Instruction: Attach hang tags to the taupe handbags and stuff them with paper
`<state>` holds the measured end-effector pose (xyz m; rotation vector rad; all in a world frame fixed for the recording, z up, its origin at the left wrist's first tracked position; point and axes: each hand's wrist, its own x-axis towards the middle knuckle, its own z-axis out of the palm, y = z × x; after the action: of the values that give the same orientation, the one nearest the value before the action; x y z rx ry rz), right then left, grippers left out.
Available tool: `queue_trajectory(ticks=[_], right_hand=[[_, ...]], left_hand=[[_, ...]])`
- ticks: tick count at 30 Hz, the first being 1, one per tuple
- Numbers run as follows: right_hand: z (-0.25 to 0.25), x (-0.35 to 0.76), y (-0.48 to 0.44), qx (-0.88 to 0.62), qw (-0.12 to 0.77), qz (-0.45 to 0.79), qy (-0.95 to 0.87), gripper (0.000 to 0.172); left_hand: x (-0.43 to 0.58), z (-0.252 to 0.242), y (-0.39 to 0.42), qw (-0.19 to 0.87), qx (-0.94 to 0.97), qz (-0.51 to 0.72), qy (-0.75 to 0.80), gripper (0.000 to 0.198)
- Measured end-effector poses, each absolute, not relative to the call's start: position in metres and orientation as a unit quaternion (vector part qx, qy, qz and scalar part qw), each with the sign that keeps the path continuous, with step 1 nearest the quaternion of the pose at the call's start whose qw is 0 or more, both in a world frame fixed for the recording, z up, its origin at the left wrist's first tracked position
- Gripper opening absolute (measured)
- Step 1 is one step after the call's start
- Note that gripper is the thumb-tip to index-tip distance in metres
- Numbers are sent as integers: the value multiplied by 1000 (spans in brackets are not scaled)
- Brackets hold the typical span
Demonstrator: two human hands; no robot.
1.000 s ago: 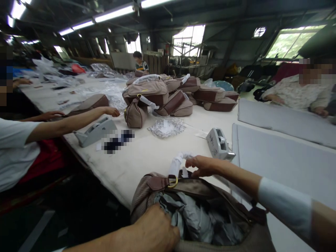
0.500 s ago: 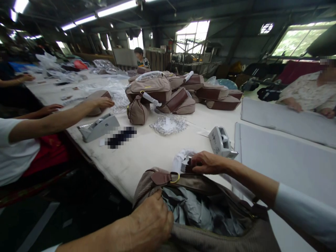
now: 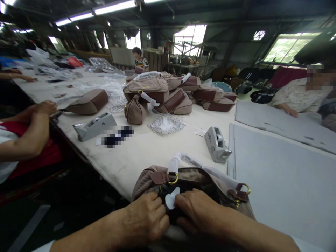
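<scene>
A taupe handbag [image 3: 147, 176] with brown trim and gold rings lies at the near edge of the table. Its strap [image 3: 183, 159] is wrapped in white foam. My left hand [image 3: 147, 218] and my right hand [image 3: 199, 211] are both at the bag's mouth, fingers curled and pinching a dark part there, on either side of a small white tag [image 3: 170, 199]. What lies under my fingers is hidden.
A grey tape dispenser [image 3: 216, 144] stands just beyond the bag; another [image 3: 94, 126] lies to the left. Several finished bags [image 3: 162, 92] are piled mid-table. Grey sheets [image 3: 278, 157] cover the right side. Another person's arms [image 3: 28, 129] rest at the left edge; a person [image 3: 301, 96] sits far right.
My right hand came back from the wrapped strap to the bag's mouth, joining my left. The grey paper stuffing no longer shows. The person on the left drew their arm back from the table.
</scene>
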<state>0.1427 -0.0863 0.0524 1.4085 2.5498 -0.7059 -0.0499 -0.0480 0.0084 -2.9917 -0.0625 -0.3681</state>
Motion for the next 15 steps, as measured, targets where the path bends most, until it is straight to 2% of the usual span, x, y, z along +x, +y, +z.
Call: queue_trajectory(ticks=[3, 5, 8, 10, 12, 13, 15], right_hand=[[7, 127, -89, 437, 69, -89, 892, 13], [-6, 121, -85, 395, 60, -35, 916, 11], [7, 127, -76, 358, 74, -76, 928, 10], [29, 140, -78, 372, 39, -125, 919, 14], [47, 157, -91, 397, -2, -156, 904, 23], [52, 165, -101, 415, 4, -157, 896, 28], [52, 177, -121, 454, 84, -125, 878, 27]], left_hand=[[-52, 12, -49, 72, -989, -131, 10, 15], [-54, 16, -48, 83, -988, -128, 23, 16], [-57, 23, -48, 93, -991, -101, -2, 15], [-58, 26, -51, 73, -994, -70, -44, 12], [-55, 26, -58, 34, -995, -16, -88, 21], [-52, 24, -61, 14, -993, 23, -111, 30], [-41, 21, -65, -12, -981, 109, -161, 39]])
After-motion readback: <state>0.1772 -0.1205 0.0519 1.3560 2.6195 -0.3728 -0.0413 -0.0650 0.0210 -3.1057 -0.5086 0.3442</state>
